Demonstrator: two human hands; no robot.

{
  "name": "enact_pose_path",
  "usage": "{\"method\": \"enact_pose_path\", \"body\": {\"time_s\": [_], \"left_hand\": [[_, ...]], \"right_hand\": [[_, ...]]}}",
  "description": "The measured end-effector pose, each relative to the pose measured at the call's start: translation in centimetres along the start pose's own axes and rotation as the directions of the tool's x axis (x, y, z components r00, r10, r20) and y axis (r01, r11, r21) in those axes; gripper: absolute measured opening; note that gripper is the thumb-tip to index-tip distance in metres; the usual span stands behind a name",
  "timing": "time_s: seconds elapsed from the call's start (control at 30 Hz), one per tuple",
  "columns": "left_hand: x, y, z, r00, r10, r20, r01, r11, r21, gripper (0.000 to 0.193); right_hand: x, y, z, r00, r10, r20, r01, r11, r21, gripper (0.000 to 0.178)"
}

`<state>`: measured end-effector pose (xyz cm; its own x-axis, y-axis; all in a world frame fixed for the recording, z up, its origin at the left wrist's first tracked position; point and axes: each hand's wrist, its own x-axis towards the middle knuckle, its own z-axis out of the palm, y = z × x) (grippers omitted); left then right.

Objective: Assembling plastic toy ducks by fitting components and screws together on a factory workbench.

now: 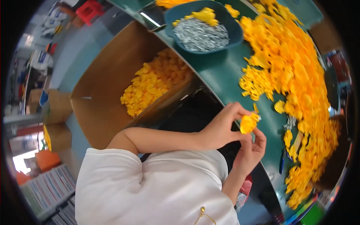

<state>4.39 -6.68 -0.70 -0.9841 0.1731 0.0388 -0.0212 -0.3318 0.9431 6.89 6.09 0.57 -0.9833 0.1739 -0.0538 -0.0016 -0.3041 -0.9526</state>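
Blue-printed sack [42, 60] beyond held yellow piece [247, 124]

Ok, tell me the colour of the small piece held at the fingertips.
The small piece is bright yellow, best seen in the head view.

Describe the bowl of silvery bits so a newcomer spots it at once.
Find the green table, then its edge near the top of the picture, beside the big cardboard box. There sits a dark teal bowl. Unlike the loose yellow heap to its right, it holds small silvery bits with yellow pieces on top.
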Motion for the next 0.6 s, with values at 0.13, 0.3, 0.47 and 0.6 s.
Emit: {"method": "enact_pose_path", "body": {"time_s": [0.13, 0.3, 0.47, 0.6], "left_hand": [[0.2, 7.1, -6.8, 0.93, -0.195, 0.312, -0.075, 0.73, 0.68, 0.072], [-0.3, 9.5, -27.5, 0.831, -0.483, -0.277, 0.5, 0.429, 0.752, 0.017], [-5.3, -6.4, -47.5, 0.61, -0.148, -0.779, 0.793, 0.111, 0.599, 0.024], [-5.2, -13.9, -48.8, 0.361, -0.116, -0.925, 0.925, -0.084, 0.371, 0.034]], "right_hand": [[2.2, 0.0, -2.9, 1.0, -0.009, -0.03, 0.005, 0.993, -0.122, 0.031], [4.4, -0.2, -8.1, 0.98, -0.117, -0.163, 0.03, 0.888, -0.459, 0.03], [3.3, 0.3, -4.8, 0.91, -0.27, -0.314, 0.041, 0.813, -0.581, 0.031], [1.8, 2.9, -5.5, 0.789, -0.491, -0.369, 0.073, 0.672, -0.737, 0.025]]}}
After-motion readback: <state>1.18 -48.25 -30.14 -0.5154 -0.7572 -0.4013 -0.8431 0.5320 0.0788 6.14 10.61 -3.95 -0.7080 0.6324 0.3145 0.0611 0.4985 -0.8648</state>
